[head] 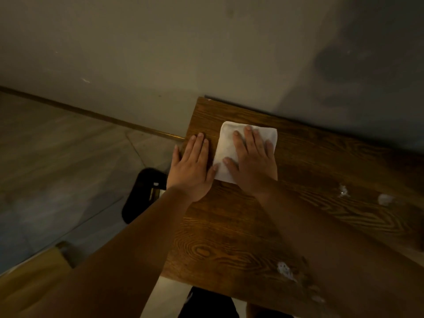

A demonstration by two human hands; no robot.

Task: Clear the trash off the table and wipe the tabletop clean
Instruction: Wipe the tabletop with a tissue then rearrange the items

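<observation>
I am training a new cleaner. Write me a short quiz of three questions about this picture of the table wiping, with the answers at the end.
1. True or false: the right hand lies flat on the folded white cloth.
2. What does the left hand touch? A) the cloth only B) the bare wooden table near its left edge C) the black bin on the floor
3. Fill the gap: small white scraps lie on the table, so clearing the trash is ______ finished.

Key
1. True
2. B
3. not yet
</observation>
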